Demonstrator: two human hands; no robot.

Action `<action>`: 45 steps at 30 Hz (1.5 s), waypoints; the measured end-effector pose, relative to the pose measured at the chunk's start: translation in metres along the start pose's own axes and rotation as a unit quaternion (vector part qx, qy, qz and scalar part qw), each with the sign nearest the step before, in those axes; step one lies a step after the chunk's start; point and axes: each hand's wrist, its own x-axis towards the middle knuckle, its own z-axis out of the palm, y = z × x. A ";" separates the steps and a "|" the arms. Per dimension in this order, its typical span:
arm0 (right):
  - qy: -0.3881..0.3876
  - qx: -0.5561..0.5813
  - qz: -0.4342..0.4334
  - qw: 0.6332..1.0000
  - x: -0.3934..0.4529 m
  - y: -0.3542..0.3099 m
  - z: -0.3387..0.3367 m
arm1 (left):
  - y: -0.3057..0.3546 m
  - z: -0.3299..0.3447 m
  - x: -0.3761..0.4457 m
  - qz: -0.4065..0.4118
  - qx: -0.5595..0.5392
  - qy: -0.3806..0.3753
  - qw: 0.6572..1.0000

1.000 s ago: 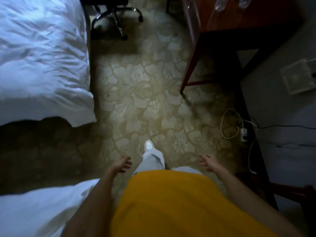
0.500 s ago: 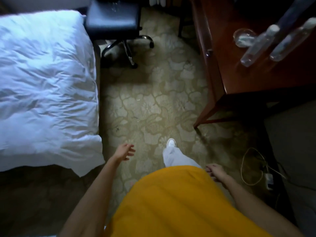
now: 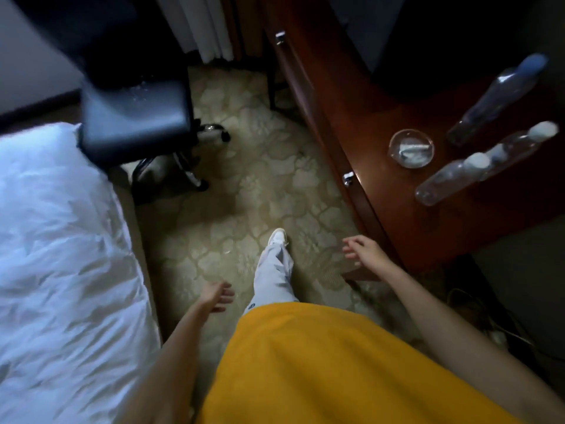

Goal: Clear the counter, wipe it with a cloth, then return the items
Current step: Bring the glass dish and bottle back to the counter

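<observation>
Hands [image 3: 215,296] [image 3: 362,250] loose, empty; glossy wooden counter [image 3: 382,123] bears clear plastic bottles [image 3: 452,179], round glass ashtray [image 3: 411,148].

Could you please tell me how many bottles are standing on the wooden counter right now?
3 bottles: blue-capped bottle farthest back, white-capped bottle beside the glass dish, nearest bottle in front. Others may be out of frame.

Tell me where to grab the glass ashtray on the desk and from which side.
Pinch the near rim of the glass ashtray from the desk's front edge: it is low, round, and the bottles crowd its far side. The right hand is probably closest.
</observation>
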 end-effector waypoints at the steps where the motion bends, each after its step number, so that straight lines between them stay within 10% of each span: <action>1: 0.012 0.011 0.025 1.000 0.002 0.006 -0.003 | 0.044 -0.004 0.017 0.025 0.021 -0.008 0.999; 10: 0.158 0.204 0.168 0.951 -0.017 0.023 0.010 | 0.380 0.019 0.040 0.220 0.209 -0.133 0.943; 24: 0.533 0.316 0.018 0.785 -0.031 -0.057 -0.033 | 0.496 0.232 -0.055 0.438 0.312 -0.304 0.786; 39: 0.550 0.363 -0.058 0.750 0.023 -0.079 -0.103 | 0.478 0.360 0.095 0.355 0.295 -0.192 0.866; 45: 0.531 0.388 -0.053 0.752 0.027 -0.076 -0.113 | 0.480 0.347 0.004 0.363 0.298 -0.119 0.875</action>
